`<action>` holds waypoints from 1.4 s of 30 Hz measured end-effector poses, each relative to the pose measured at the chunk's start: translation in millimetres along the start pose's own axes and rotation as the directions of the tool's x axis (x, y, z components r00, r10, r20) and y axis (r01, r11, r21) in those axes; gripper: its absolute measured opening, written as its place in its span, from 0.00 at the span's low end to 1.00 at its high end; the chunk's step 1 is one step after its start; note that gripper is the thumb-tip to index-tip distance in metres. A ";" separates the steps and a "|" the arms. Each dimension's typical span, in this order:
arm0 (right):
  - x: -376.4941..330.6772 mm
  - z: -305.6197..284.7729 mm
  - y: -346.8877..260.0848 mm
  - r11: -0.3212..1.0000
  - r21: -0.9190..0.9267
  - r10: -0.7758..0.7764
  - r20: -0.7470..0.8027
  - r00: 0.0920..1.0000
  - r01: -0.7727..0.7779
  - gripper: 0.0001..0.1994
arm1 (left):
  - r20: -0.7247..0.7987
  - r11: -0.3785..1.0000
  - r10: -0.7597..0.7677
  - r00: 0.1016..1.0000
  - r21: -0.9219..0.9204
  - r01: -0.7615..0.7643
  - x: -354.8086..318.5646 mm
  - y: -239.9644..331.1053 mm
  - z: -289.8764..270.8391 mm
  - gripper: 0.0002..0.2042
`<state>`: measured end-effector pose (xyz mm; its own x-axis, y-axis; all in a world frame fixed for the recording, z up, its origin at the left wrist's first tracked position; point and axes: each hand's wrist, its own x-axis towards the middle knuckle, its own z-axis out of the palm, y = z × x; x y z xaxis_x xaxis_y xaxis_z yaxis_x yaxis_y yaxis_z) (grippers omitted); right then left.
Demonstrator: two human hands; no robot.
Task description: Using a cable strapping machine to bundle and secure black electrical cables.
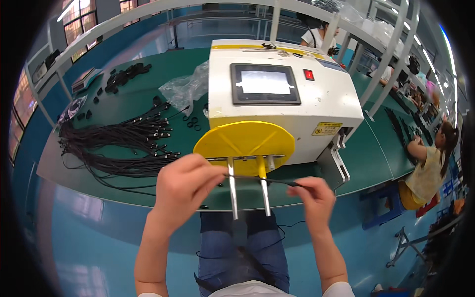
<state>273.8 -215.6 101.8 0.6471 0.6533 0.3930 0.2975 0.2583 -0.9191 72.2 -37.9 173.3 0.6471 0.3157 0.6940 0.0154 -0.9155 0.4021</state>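
A black cable (262, 179) runs between my hands, across two metal rods (233, 190) that jut toward me from a yellow round plate (247, 141). My left hand (184, 180) pinches it to the left of the rods. On the right, my right hand (314, 194) grips the cable between thumb and fingers. The plate is mounted on the front of a white and yellow machine (316, 106) with a screen (265, 84) and a red switch (308, 74). More of the cable hangs loosely over my lap.
Bundled black cables (118, 138) cover the left of the green table (163, 190). Beyond them lie a clear plastic bag (187, 88), black rings (192, 123) and small black parts (126, 76). A co-worker (428, 158) sits on a blue stool at the right; another person is behind the machine.
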 end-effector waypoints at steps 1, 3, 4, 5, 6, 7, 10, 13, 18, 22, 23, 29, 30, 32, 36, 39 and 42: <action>4.2 5.5 22.0 0.997 -0.063 0.042 0.025 0.999 -0.040 0.05 | -0.014 1.000 -0.012 1.000 0.006 0.012 4.5 -3.0 3.4 0.06; 8.5 20.8 51.0 0.930 -0.323 -0.153 0.096 0.984 0.176 0.06 | -0.001 0.999 -0.039 0.999 0.022 0.039 6.1 -9.2 13.7 0.05; 11.7 26.1 52.6 0.932 -0.319 -0.151 0.085 0.985 0.170 0.06 | -0.002 0.996 -0.075 0.997 0.039 0.075 6.6 -11.4 17.9 0.04; 16.8 30.6 53.5 0.894 -0.377 -0.226 0.092 0.970 0.244 0.07 | -0.003 0.992 -0.112 0.994 0.055 0.112 7.4 -12.0 20.8 0.03; 21.0 32.4 53.0 0.845 -0.435 -0.296 0.104 0.950 0.311 0.08 | 0.008 0.993 -0.109 0.994 0.054 0.109 9.2 -10.3 22.8 0.03; 24.0 33.0 51.7 0.848 -0.436 -0.289 0.094 0.953 0.300 0.08 | -0.004 0.990 -0.123 0.992 0.073 0.123 11.2 -8.8 24.9 0.03; 32.8 36.7 48.6 0.689 -0.598 -0.426 0.121 0.896 0.409 0.08 | -0.023 0.980 -0.157 0.987 0.118 0.158 14.3 -9.4 29.2 0.02; 36.4 40.1 55.4 0.749 -0.545 -0.377 0.116 0.919 0.376 0.08 | -0.050 0.983 -0.110 0.993 0.141 0.116 11.9 -14.4 33.1 0.02; 44.4 40.5 57.5 0.783 -0.510 -0.323 0.155 0.934 0.356 0.07 | -0.061 0.979 -0.156 0.986 0.123 0.162 14.5 -15.2 36.7 0.03; 51.8 34.8 54.3 0.751 -0.504 -0.348 0.249 0.904 0.428 0.06 | -0.080 0.979 -0.150 0.985 0.130 0.160 13.8 -14.2 38.4 0.03; 53.2 34.0 53.9 0.750 -0.508 -0.346 0.245 0.906 0.424 0.06 | -0.085 0.977 -0.149 0.985 0.140 0.160 13.1 -14.1 38.6 0.03; 57.2 32.7 47.3 0.804 -0.450 -0.278 0.295 0.914 0.389 0.05 | -0.116 0.978 -0.130 0.985 0.151 0.146 4.4 -19.3 32.4 0.03; 56.7 32.8 45.8 0.824 -0.428 -0.261 0.294 0.920 0.370 0.04 | -0.116 0.978 -0.129 0.985 0.151 0.146 0.6 -21.2 29.8 0.03; 58.2 29.9 44.4 0.838 -0.425 -0.227 0.298 0.927 0.342 0.04 | -0.100 0.981 -0.164 0.981 0.086 0.173 -7.9 -26.7 25.7 0.03; 62.1 30.3 41.8 0.880 -0.390 -0.147 0.319 0.936 0.271 0.04 | -0.097 0.972 -0.226 0.969 0.038 0.231 -24.6 -31.6 12.4 0.03; 65.5 28.2 39.6 0.898 -0.365 -0.123 0.330 0.936 0.246 0.04 | -0.094 0.967 -0.250 0.964 0.033 0.254 -33.8 -36.6 8.7 0.03; 64.6 27.2 36.7 0.917 -0.343 -0.087 0.324 0.942 0.202 0.04 | -0.090 0.970 -0.234 0.968 0.051 0.239 -38.9 -43.9 10.3 0.03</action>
<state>307.4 -144.6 92.7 0.3565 0.8235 0.4413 0.6446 0.1252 -0.7542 54.2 -12.6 122.4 0.5539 0.5425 0.6316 0.2089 -0.8249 0.5253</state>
